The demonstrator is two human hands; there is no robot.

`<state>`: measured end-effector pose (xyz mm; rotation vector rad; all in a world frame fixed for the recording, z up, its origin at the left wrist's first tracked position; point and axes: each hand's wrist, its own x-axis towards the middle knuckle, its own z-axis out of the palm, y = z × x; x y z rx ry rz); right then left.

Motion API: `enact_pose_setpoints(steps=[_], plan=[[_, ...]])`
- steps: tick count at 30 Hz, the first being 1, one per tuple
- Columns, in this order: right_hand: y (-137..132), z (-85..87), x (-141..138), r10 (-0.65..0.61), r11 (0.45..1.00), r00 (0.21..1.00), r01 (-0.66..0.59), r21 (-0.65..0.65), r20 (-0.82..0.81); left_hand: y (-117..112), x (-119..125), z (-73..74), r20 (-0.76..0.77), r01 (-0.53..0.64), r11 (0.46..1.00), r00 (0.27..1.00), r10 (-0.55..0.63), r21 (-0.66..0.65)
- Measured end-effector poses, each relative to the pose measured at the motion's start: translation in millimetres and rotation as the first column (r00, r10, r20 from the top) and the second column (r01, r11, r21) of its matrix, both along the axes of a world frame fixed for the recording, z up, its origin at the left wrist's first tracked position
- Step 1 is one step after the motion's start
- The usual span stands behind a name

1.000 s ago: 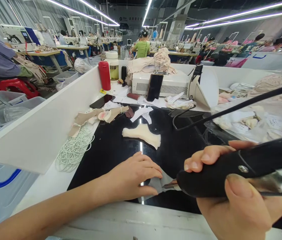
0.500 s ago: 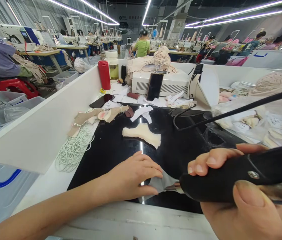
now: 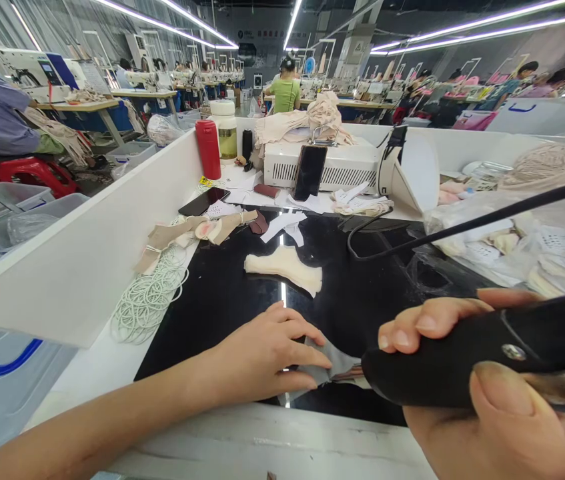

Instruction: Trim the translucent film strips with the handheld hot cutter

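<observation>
My right hand [image 3: 507,400] is wrapped round the thick black handle of a tool [image 3: 442,357], with a screw in its side. Shiny metal shows under the handle and at its front end; the tool's exact kind does not show. My left hand [image 3: 277,353] lies low over the black work surface, fingers spread, the tips on a small thin grey piece [image 3: 329,360] that looks like cloth. The tool's metal end meets this piece on its right side. Beyond my left hand lies a cream, curved fabric piece [image 3: 285,267].
A black cord [image 3: 462,230] crosses on the right, before a clear plastic bag [image 3: 527,240] of pieces. Coiled pale cord [image 3: 149,297] lies left, beside the white side panel [image 3: 87,233]. At the back stand a red bottle [image 3: 208,150], a phone [image 3: 310,173] and a white vented box [image 3: 345,167].
My left fingers have spread a little and reached slightly right over the grey piece. The tool in my right hand has shifted slightly right.
</observation>
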<state>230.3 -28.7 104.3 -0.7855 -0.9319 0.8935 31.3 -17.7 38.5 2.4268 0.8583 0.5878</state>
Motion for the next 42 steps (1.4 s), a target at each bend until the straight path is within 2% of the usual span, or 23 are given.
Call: enact_pose_setpoints(steps=[5,10,14,18,24,29,35,42], plan=[[-1.7,-3.0,1.0,0.021,1.000,0.998,-0.021,0.005,0.067,-0.7,-0.8,-1.7,0.021,-0.001,1.000,1.000,0.001,0.003],[9.0,-7.9,-2.4,-0.062,0.997,0.996,0.059,0.057,0.058,-1.2,-1.8,-5.8,-0.009,-0.032,0.999,0.999,0.033,0.021],[17.1,-6.4,-3.0,-0.087,0.995,0.995,0.085,0.056,0.039,-0.4,-4.6,-1.2,-0.049,-0.003,0.997,0.999,0.000,-0.073],[12.8,-3.0,-4.5,-0.058,0.998,0.998,0.058,0.032,0.003,1.0,-7.7,2.5,-0.067,0.030,0.989,0.997,-0.040,-0.145],[1.8,-6.0,-11.1,0.036,0.997,0.999,-0.036,0.066,-0.012,1.9,-6.9,5.5,-0.089,0.037,0.988,0.995,-0.051,-0.150],[0.5,-10.0,-12.2,0.040,0.996,0.999,-0.041,0.085,0.013,1.9,-6.2,7.3,-0.091,0.045,0.988,0.994,-0.059,-0.149],[2.0,-8.0,-13.4,0.034,0.996,0.998,-0.038,0.082,0.060,3.5,-6.0,5.9,-0.070,0.052,0.986,0.996,-0.063,-0.156],[-6.5,-9.6,-18.0,0.076,0.993,0.997,-0.077,0.086,0.020,5.0,-6.1,0.0,-0.044,0.052,0.991,0.997,-0.058,-0.126]])
